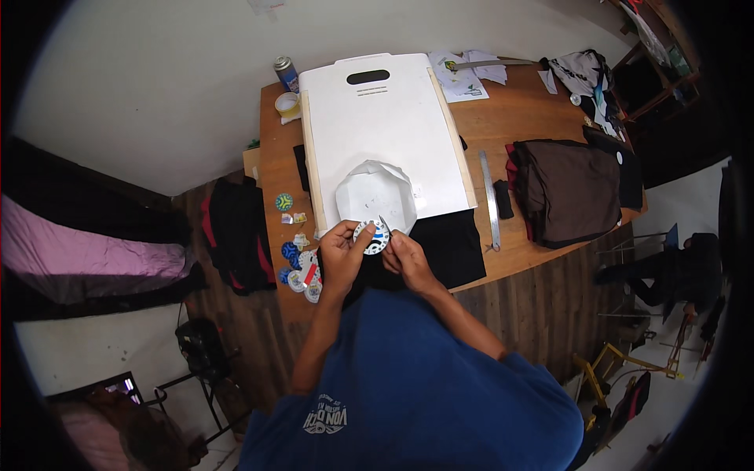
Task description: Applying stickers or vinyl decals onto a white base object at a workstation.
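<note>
A round patch with a white rim and a blue and black middle is pinched in my left hand, thumb on top. My right hand is closed around a small pointed metal tool, whose tip shows at the patch's upper edge. Its handle is hidden in my fingers, so its kind is unclear. Both hands are at the near rim of a white paper bowl, which has a few small dark bits inside. Under the bowl lies a white board with a slot at its far end.
Several round patches and a green round one lie left of the board. A spray can and tape roll stand far left. At right are a steel ruler and folded dark garments. Black cloth sticks out nearby.
</note>
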The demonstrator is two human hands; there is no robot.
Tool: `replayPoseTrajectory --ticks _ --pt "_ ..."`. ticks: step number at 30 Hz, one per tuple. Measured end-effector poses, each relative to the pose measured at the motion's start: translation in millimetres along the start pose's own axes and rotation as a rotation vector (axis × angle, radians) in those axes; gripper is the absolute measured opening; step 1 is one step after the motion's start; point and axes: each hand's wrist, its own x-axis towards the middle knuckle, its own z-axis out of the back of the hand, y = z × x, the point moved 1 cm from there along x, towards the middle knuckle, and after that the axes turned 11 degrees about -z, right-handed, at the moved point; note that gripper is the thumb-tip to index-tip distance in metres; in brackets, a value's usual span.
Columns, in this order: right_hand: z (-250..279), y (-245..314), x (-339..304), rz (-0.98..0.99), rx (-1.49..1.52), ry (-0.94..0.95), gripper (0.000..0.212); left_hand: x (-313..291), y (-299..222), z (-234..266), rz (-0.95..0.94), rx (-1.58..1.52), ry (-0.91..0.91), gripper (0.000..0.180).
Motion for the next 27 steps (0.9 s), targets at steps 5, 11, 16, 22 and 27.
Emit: replayPoseTrajectory --ticks 5,11,16,22,27 --pt "2 -3 1 0.018 -0.049 -0.036 0.035 0 -1 0 0.002 0.010 0.002 0.007" --pt "3 2 1 0.030 -0.019 -0.081 0.035 0 0 0 0.001 -0.015 0.009 0.007" --pt "3 10 4 0.051 -0.030 -0.158 0.019 -2 4 1 0.022 -0.005 0.069 0.007" --pt "0 7 12 0.066 -0.044 -0.282 0.011 -5 9 1 0.014 -0.035 0.065 0.008" --pt "-4 9 14 0.098 0.052 -0.333 0.011 -7 8 -1 0.030 -0.027 0.053 0.009"
